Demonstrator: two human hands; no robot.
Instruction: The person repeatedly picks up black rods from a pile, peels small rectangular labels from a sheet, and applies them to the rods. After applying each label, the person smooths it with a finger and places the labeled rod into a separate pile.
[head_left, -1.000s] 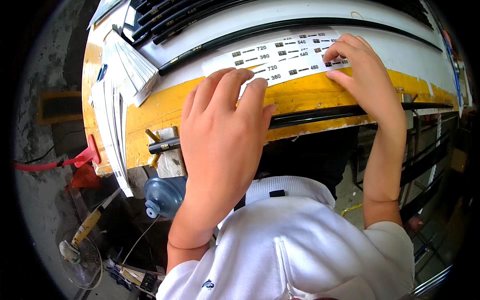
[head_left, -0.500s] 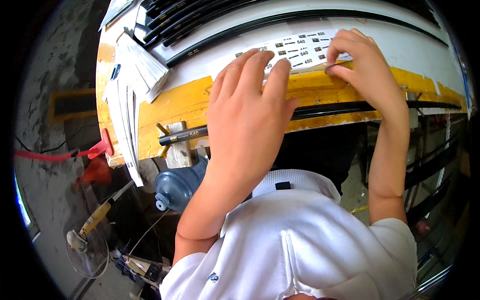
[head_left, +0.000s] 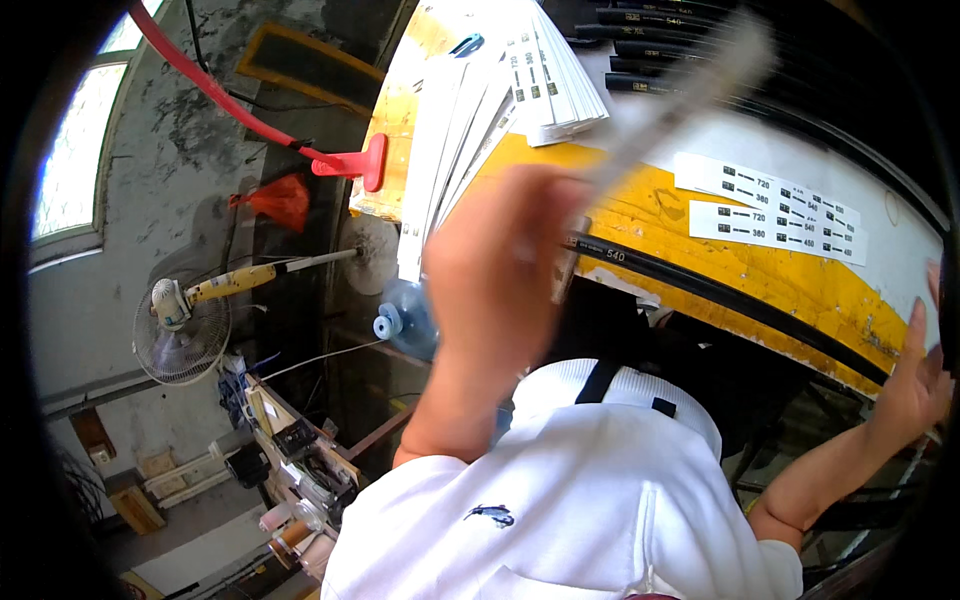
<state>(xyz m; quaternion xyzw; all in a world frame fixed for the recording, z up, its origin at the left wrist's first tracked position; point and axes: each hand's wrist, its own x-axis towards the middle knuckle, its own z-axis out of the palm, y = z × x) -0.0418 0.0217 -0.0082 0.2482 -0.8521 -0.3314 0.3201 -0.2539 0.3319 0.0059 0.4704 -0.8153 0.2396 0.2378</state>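
Note:
My left hand (head_left: 490, 285) is blurred in the middle of the view, just in front of the yellow bench edge (head_left: 760, 270). Its fingers are closed around a thin pale rod (head_left: 680, 95) that slants up to the right over the bench. My right hand (head_left: 925, 375) is at the far right edge, below the bench edge, with its fingers apart and nothing in it. Two white label strips (head_left: 770, 205) lie on the bench between the hands. A black rod (head_left: 700, 290) runs along the yellow edge. A fanned stack of white label sheets (head_left: 500, 90) lies at the bench's left end.
Several black rods (head_left: 680, 20) lie at the back of the bench. Below the bench's left end are a blue water jug (head_left: 405, 320), a red-handled tool (head_left: 350, 160) and a small fan (head_left: 180, 320). Cluttered equipment (head_left: 290, 450) fills the lower left.
The view has swung left. My left hand has come off the bench top and now grips a thin pale rod. My right hand has left the label strip and dropped to the right.

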